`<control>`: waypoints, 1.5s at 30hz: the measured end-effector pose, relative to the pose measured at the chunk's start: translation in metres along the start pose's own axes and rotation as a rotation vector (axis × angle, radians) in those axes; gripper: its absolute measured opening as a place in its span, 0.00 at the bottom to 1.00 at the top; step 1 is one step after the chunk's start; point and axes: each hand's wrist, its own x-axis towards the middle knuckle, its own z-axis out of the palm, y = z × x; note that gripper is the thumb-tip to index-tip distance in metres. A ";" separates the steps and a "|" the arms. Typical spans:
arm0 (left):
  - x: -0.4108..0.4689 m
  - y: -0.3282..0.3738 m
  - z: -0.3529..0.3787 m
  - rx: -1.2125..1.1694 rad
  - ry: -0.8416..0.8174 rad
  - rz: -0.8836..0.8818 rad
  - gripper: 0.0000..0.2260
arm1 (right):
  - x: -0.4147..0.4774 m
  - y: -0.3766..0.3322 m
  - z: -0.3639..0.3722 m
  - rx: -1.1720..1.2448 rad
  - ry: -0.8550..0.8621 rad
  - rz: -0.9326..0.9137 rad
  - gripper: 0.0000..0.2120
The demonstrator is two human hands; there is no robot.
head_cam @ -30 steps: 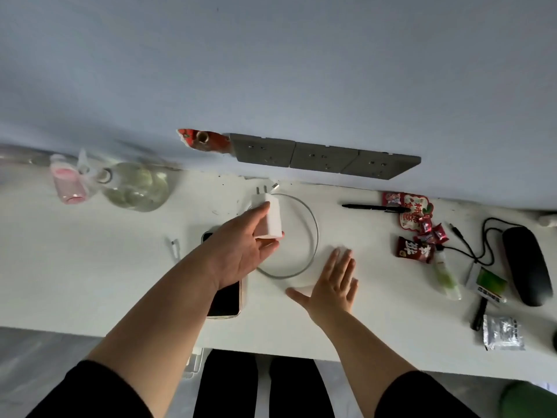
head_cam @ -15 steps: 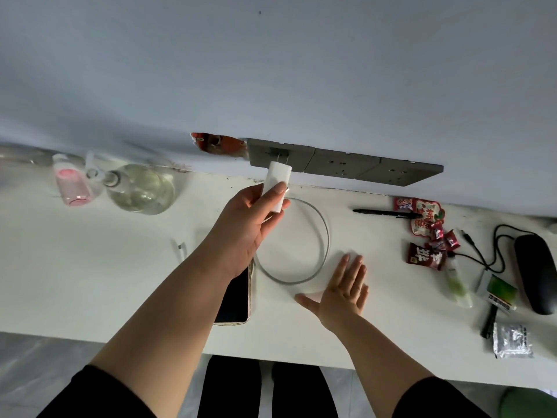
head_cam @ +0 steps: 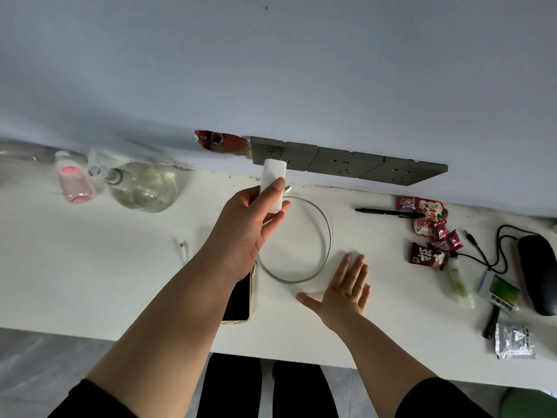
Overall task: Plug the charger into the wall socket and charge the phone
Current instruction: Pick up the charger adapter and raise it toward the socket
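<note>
Raised to the wall socket (head_cam: 283, 153), white charger (head_cam: 273, 182) stays pinched in left-hand fingers (head_cam: 272, 191); right hand (head_cam: 346, 289) splayed flat.

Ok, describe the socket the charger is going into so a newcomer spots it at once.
Find the row of grey socket plates on the wall above the white desk. Take the leftmost plate, beside the red-edged hole; only it has the white charger at it.

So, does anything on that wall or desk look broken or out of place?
Yes. Just left of the grey socket strip, the wall has a ragged hole showing reddish material inside. The rest is ordinary desk clutter.
</note>
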 end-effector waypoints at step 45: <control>0.013 0.024 0.010 0.094 0.038 -0.073 0.09 | 0.002 0.001 0.002 -0.025 0.003 -0.007 0.64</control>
